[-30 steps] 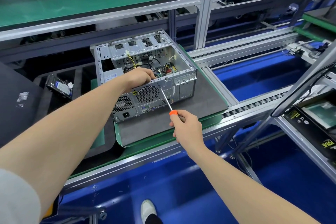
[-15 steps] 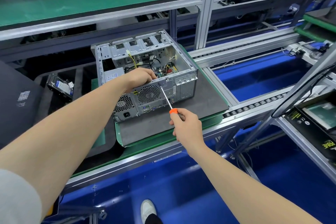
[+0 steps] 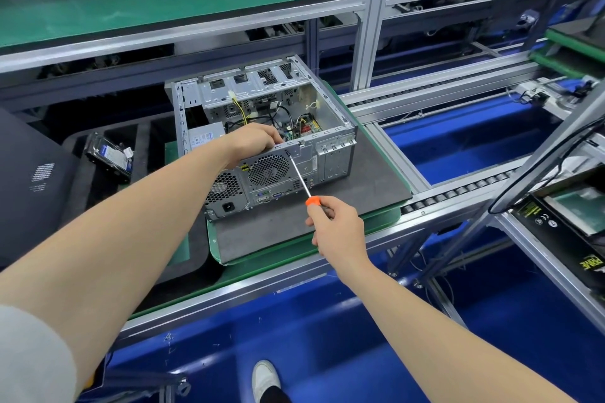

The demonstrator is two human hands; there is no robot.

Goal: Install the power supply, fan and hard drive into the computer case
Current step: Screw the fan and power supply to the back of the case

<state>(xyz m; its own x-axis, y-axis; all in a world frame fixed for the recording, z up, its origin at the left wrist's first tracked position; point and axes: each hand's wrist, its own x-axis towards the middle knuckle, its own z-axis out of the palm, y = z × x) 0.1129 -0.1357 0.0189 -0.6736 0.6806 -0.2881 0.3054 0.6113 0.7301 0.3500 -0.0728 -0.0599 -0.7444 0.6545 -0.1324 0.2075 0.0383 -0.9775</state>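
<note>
Case [image 3: 262,141] of a computer lies on its side on a grey mat [image 3: 360,199], open side up, rear panel toward the person; the mat rests on a green board [image 3: 386,217] on the conveyor surface. The left hand [image 3: 252,141] is at the upper rear edge of the case, just above the round fan grille [image 3: 268,169]; its fingers are curled over the rim and clamped on it. The right hand [image 3: 337,229] is in front of the case; its fingers are closed together around the orange handle of a screwdriver [image 3: 299,178]; the metal shaft slants up and to the left, and the tip touches the rear panel just beside the upper right of the grille. The power supply [image 3: 204,137] sits inside the case at the left rear corner; the hard drive [image 3: 109,155] lies outside, to the left of the case, on a dark tray [image 3: 78,193], apart from both hands; a white shoe [image 3: 265,378] shows on the blue floor [image 3: 327,337] below.
</note>
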